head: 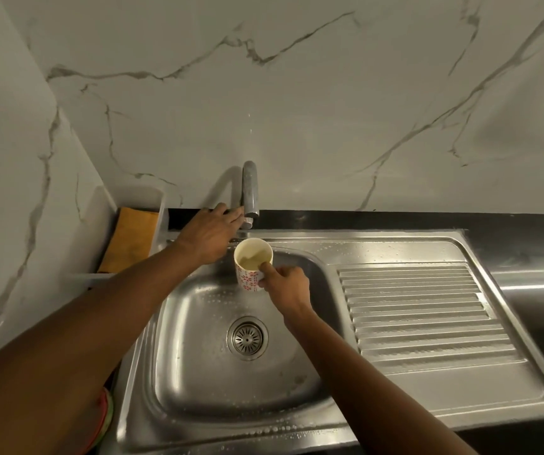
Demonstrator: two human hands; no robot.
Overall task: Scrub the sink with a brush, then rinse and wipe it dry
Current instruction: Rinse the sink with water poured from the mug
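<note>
So the sink (198, 366) sat right below the camera, steel basin with the drain (247, 338) in the middle and the ribbed draining board (421, 310) off to the right. Water drops were beaded along the rim and floor, so I'd bet the metal was slick. It's fixed and stiff, nothing to lift, you just press into it.

The right hand (285, 285) was wrapped around a cup (253, 264) with red flowers, thumb hooked over the rim, holding it under the tap (250, 195). The cup looked like it had some water in it, hard to say how much. It looked like ceramic, so breakable and slippery when wet; gripping round the body like that seemed the safe way.

The left hand (210, 236) reached to the base of the tap, fingers spread flat. I couldn't tell if it actually gripped a handle.

No brush was anywhere I could see. An orange cloth (131, 241) lay in a white tray (162, 205) on the left, soft and probably good for the drying part.
</note>
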